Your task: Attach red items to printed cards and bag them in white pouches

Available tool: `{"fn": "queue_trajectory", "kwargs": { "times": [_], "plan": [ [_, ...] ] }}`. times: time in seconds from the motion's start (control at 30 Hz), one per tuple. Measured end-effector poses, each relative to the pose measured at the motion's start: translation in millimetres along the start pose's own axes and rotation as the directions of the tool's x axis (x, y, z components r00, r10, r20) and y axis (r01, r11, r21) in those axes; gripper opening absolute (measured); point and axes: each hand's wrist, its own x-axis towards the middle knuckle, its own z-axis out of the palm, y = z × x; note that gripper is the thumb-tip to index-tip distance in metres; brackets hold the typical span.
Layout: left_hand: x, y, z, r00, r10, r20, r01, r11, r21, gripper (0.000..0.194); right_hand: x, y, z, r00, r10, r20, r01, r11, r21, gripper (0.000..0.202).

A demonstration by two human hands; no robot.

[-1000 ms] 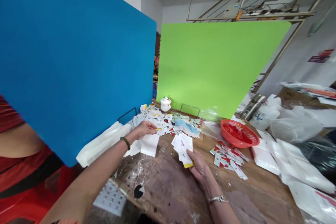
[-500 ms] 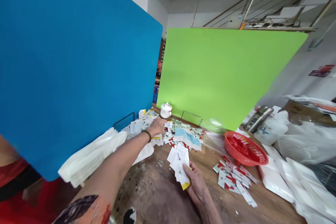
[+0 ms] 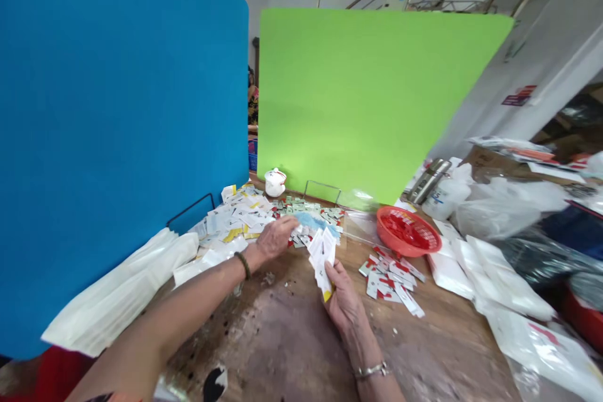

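A fanned bunch of white cards with yellow ends [image 3: 323,259] is held between thumb and fingers of my right hand [image 3: 345,296], above the brown table. My left hand [image 3: 277,237], with a dark bracelet at its wrist, hovers beside a loose heap of white and yellow cards [image 3: 240,210]. Its fingers point right, and whatever is between their tips is too small to make out. Just past those fingers lie a light blue patch [image 3: 313,223] and small green, red and white pieces [image 3: 332,215].
Blue [image 3: 122,107] and green [image 3: 367,100] partitions stand behind. A lidded white cup [image 3: 275,182] is at the back. To the right are a red basket [image 3: 407,232], red-and-white cards [image 3: 391,276], plastic bags [image 3: 504,282] and a steel flask [image 3: 428,181]. White sleeves [image 3: 117,292] lie left.
My left hand has drawn back from the card heap toward the cards in my right hand. My right hand still grips its bunch. The camera view has shifted down and to the right.
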Motion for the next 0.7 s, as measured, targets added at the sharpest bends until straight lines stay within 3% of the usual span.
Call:
{"fn": "queue_trajectory", "kwargs": {
  "times": [0.07, 0.13, 0.2, 0.27, 0.33, 0.37, 0.43, 0.5, 0.57, 0.7],
  "plan": [
    [-29, 28, 11.3, 0.994, 0.097, -0.047, -0.105, 0.968, -0.228, 0.033, -4, -3, -1, 0.999, -0.038, -0.023, 0.039, 0.999, 0.029, 0.034],
    [-55, 55, 19.6, 0.996, 0.058, -0.062, -0.077, 0.919, -0.387, 0.033, -10, -4, -4, 0.999, -0.037, -0.030, 0.037, 0.999, 0.016, 0.032],
    [-74, 78, 23.6, 0.999, -0.015, -0.048, -0.016, 0.812, -0.583, 0.032, -19, -5, -12, 0.999, -0.022, -0.039, 0.021, 0.999, -0.026, 0.032],
    [-88, 96, 25.2, 0.991, -0.133, 0.001, 0.079, 0.583, -0.808, 0.042, -31, -7, -21, 0.996, -0.041, -0.074, 0.035, 0.997, -0.073, 0.036],
    [-95, 111, 27.6, 0.957, -0.271, 0.100, 0.178, 0.282, -0.943, 0.054, -43, -9, -30, 0.986, -0.112, -0.127, 0.096, 0.988, -0.124, 0.040],
    [-96, 118, 30.4, 0.931, -0.324, 0.170, 0.229, 0.156, -0.961, 0.055, -49, -10, -35, 0.976, -0.157, -0.152, 0.134, 0.979, -0.152, 0.041],
    [-97, 130, 40.0, 0.861, -0.398, 0.316, 0.349, 0.012, -0.937, 0.051, -59, -9, -42, 0.951, -0.240, -0.194, 0.199, 0.958, -0.206, 0.044],
    [-95, 140, 54.2, 0.784, -0.449, 0.429, 0.458, -0.048, -0.888, 0.051, -69, -7, -47, 0.928, -0.301, -0.218, 0.243, 0.935, -0.257, 0.044],
    [-92, 148, 68.6, 0.730, -0.512, 0.454, 0.486, -0.079, -0.871, 0.052, -79, -7, -51, 0.915, -0.342, -0.215, 0.269, 0.913, -0.308, 0.042],
    [-86, 162, 83.9, 0.720, -0.483, 0.498, 0.513, -0.114, -0.851, 0.044, -96, -22, -62, 0.902, -0.386, -0.193, 0.290, 0.874, -0.390, 0.036]
  ]
}}
